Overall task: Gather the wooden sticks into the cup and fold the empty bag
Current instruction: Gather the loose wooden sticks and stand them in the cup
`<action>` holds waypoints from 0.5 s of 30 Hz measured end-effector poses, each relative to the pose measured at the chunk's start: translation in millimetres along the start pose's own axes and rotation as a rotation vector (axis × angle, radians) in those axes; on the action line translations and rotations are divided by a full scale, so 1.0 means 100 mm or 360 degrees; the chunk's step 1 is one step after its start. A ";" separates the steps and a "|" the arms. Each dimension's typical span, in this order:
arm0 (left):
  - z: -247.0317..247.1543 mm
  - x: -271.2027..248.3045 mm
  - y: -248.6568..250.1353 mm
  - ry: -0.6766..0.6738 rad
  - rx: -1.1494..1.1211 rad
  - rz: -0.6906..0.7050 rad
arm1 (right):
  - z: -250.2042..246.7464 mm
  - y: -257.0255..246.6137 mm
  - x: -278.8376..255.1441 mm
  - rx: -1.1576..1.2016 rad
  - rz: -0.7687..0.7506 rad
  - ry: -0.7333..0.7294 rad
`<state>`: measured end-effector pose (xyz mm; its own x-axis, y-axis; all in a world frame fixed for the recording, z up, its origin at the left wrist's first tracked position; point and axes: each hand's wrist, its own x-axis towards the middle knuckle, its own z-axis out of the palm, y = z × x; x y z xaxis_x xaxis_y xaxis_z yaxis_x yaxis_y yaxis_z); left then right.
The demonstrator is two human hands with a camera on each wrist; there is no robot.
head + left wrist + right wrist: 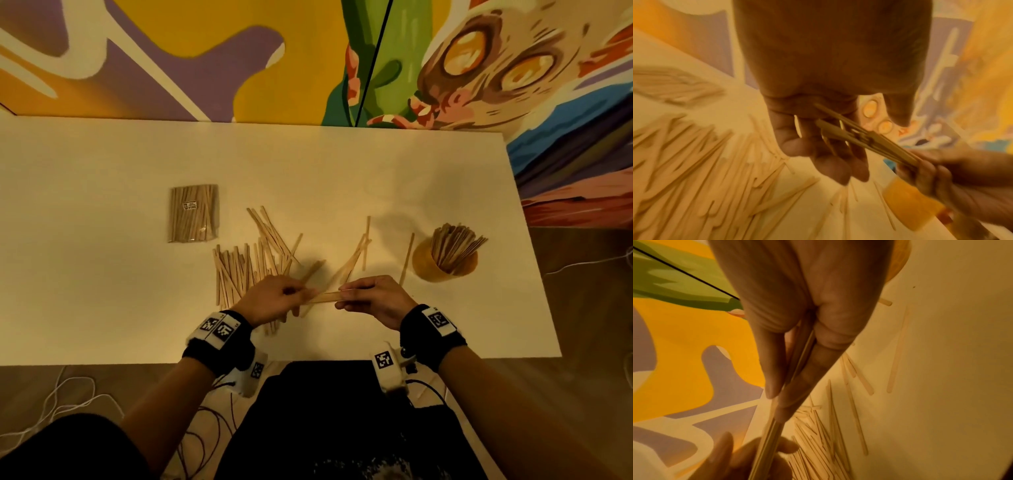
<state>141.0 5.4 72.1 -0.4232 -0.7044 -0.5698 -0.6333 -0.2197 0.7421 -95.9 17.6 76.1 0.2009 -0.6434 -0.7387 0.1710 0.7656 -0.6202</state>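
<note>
Above the near part of the white table (102,164), both hands hold one small bundle of wooden sticks (325,297) level between them. My left hand (298,295) grips its left end with curled fingers (818,146). My right hand (344,297) pinches the right end between thumb and fingers (774,369). A big pile of loose sticks (246,267) lies just beyond and under the left hand. A yellow cup (428,265) at the right holds several sticks. A clear bag (193,212) with sticks inside lies flat at the left.
A few stray sticks (361,248) lie in the middle of the table and one stick (407,257) lies beside the cup. A painted wall runs along the table's far edge. Cables trail on the floor by the near edge.
</note>
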 end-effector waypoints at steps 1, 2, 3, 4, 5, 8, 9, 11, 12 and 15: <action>-0.02 -0.03 -0.01 0.0049 -0.0240 -0.0070 | -0.02 -0.01 -0.01 0.0019 0.0000 -0.0001; -0.03 -0.06 -0.01 0.0100 -0.0449 -0.0127 | -0.03 -0.02 -0.02 0.0032 -0.0006 -0.0002; -0.02 -0.07 0.00 0.0136 -0.0622 -0.0162 | -0.04 -0.03 -0.03 0.0038 -0.0015 -0.0006; 0.01 -0.07 0.03 0.0164 -0.0756 -0.0177 | -0.04 -0.04 -0.03 0.0036 -0.0024 -0.0018; 0.06 -0.08 0.05 0.0195 -0.0845 -0.0172 | -0.03 -0.05 -0.03 0.0030 -0.0032 -0.0036; 0.24 -0.07 0.11 0.0359 -0.0911 -0.0104 | -0.03 -0.06 -0.05 -0.0004 -0.0056 -0.0092; 0.29 -0.07 0.13 0.0416 -0.0916 -0.0087 | -0.04 -0.06 -0.06 -0.0019 -0.0063 -0.0105; 0.37 -0.05 0.16 0.0476 -0.0884 -0.0063 | -0.04 -0.05 -0.08 -0.0050 -0.0080 -0.0117; 0.42 -0.04 0.19 0.0493 -0.0866 -0.0049 | -0.04 -0.04 -0.09 -0.0061 -0.0093 -0.0119; 0.54 -0.01 0.31 0.0581 -0.0951 -0.0031 | -0.07 -0.01 -0.11 -0.0062 -0.0156 -0.0092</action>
<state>86.9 35.3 76.7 -0.1042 -0.8553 -0.5075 -0.1297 -0.4942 0.8596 -104.7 23.9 83.4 0.2403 -0.7135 -0.6582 0.1551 0.6976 -0.6996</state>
